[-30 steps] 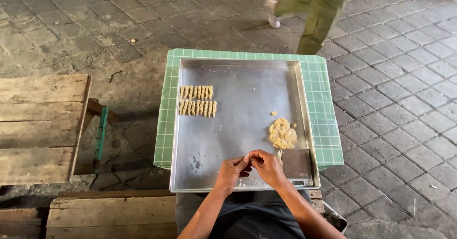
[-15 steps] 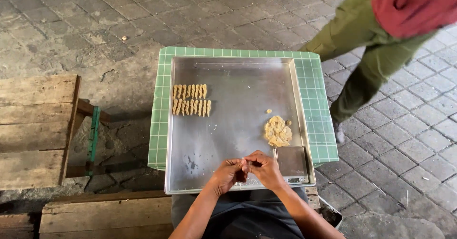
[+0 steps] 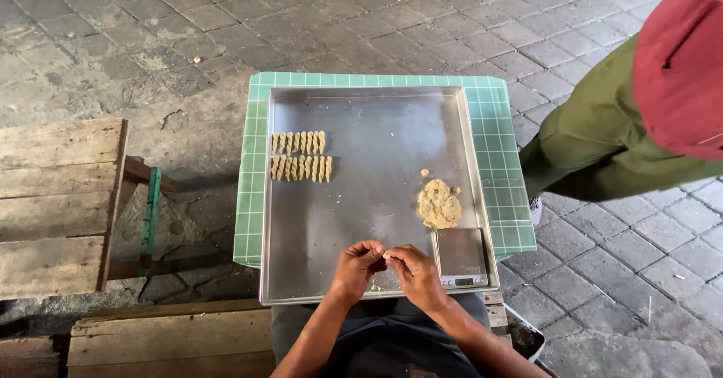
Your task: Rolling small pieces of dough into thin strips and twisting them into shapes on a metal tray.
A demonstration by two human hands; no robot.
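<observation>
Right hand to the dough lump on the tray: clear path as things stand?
Probably yes. The right hand sits at the tray's near edge, with the dough lump just beyond it. The small scale lies to its right, not between. However, both hands are pinching a small piece.

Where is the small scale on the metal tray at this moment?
In the head view, the small scale sits in the near right corner of the metal tray, just right of the right hand and below the dough lump.

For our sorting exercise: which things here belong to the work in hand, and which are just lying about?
In use: left hand and right hand pinching a small dough piece; metal tray; dough lump; twisted pieces; small scale.

Just about: wooden benches; passing person's leg; paved ground.
</observation>
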